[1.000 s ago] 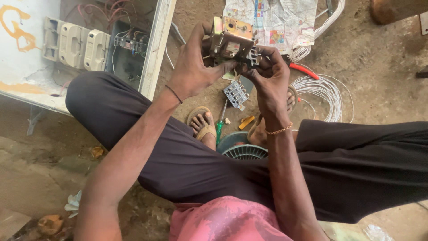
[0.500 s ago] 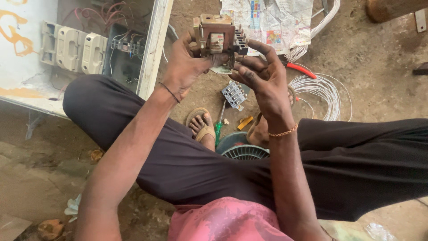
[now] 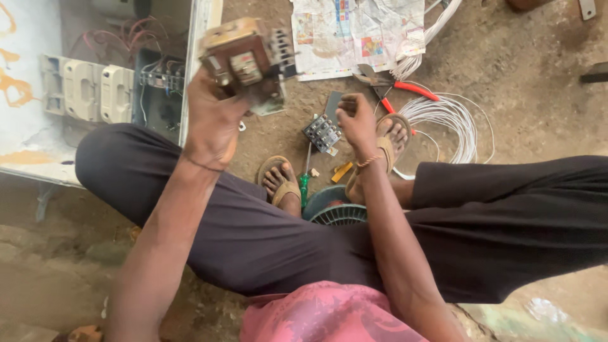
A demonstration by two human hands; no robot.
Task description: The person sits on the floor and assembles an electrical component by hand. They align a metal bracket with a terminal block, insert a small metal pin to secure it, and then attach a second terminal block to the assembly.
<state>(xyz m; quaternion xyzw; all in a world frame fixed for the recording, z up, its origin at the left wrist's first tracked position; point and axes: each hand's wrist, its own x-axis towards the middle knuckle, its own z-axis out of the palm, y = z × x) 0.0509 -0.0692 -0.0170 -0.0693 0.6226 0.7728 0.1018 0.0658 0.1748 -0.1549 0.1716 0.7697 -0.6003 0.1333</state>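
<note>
while left hand (image 3: pixel 212 123) grips contactor (image 3: pixel 244 60) aloft, right hand (image 3: pixel 356 121) closed above terminal block (image 3: pixel 322 133).

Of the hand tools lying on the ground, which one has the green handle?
The screwdriver between the person's feet: its handle is green, while the pliers by the white wire coil have red handles.

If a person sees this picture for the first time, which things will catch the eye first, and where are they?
First comes the boxy brown electrical part, held up in the left hand near the top, left of centre. Next, the right hand reaches down toward a small grey terminal block on the dirt ground between the sandalled feet. To the right lie a coil of white wire and red-handled pliers, just below a crumpled printed paper.
</note>
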